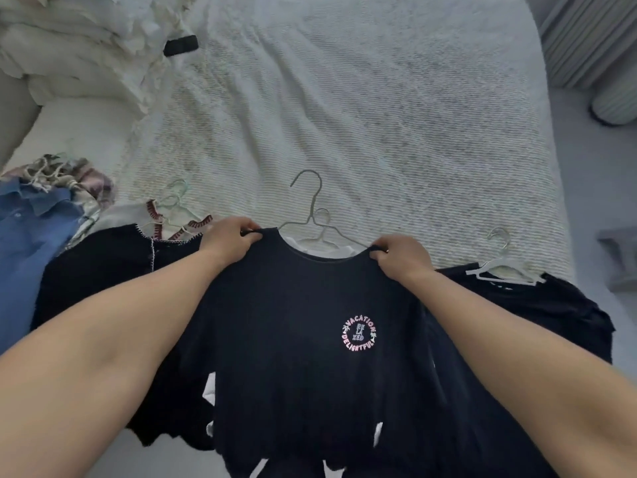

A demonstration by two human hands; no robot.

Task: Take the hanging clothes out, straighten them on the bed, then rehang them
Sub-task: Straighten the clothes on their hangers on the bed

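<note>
A black T-shirt (293, 339) with a round pink and white print lies spread at the near edge of the bed (379, 115). My left hand (229, 238) pinches its left shoulder by the collar, and my right hand (400, 258) pinches its right shoulder. A grey wire hanger (312, 205) lies just beyond the collar on a white garment (324, 250) that shows under the neckline. Left of the T-shirt lies a black garment with stitched trim (103, 270). Another black garment (551, 312) with a white hanger (503, 267) lies on the right.
A blue shirt (31, 243) and a patterned garment (69, 174) lie at the left edge. A white top with dark red trim (162, 219) and a pale hanger sits behind the black garment. White bedding (86, 46) with a black object (181, 44) is piled far left.
</note>
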